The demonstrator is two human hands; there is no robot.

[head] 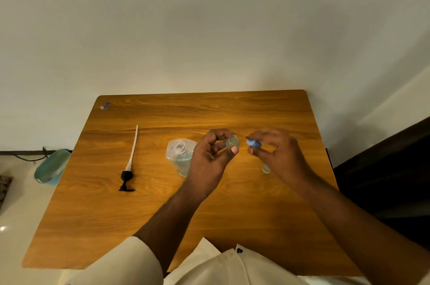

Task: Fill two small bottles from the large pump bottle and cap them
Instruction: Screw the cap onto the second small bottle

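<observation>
My left hand (210, 156) holds a small clear bottle (232, 141) between thumb and fingers above the wooden table (162, 215). Just to its right, my right hand (277, 154) pinches a small blue cap (254, 143), a short gap away from the bottle. The large clear bottle (180, 156), open at the neck and part full of pale liquid, stands left of my left hand. Its black pump head with a long white tube (130, 163) lies flat on the table further left. A second small clear bottle (266, 169) stands on the table, partly hidden under my right hand.
A small blue-and-clear object (105, 105) lies at the table's far left corner. A green oval container (52, 166) sits on the floor beyond the left edge. A wall runs behind the table and dark furniture (384, 180) stands to the right.
</observation>
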